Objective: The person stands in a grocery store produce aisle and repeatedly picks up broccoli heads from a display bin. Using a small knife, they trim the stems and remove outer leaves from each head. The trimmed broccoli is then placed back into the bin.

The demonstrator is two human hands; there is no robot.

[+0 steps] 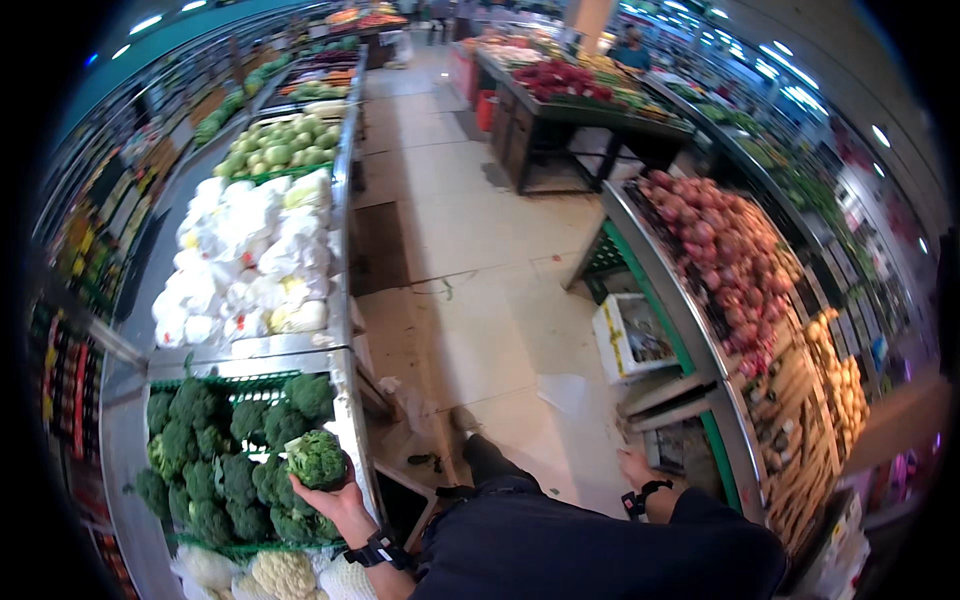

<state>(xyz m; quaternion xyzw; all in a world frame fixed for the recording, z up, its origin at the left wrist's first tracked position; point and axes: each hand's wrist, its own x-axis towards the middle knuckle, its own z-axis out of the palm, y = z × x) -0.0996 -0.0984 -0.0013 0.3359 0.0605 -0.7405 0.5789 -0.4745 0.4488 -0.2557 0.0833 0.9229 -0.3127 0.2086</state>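
Observation:
My left hand (334,501) is wrapped around the lower side of a broccoli head (317,459), holding it over the right edge of a green plastic crate (259,384). That crate holds many dark green broccoli heads (238,478). The held head looks lighter green, with a pale cut stem at its upper left. My right hand (636,466) hangs beside the right-hand stall, with nothing visible in it; its fingers are small and partly turned away. Both wrists wear black straps.
Plastic-wrapped cabbages (244,255) lie beyond the broccoli, cauliflower (283,574) nearer me. At right, a metal-edged stall carries red onions (720,240), long roots (795,450) and potatoes (836,382). A white foam box (611,337) sits under it. A tiled aisle (480,300) runs between.

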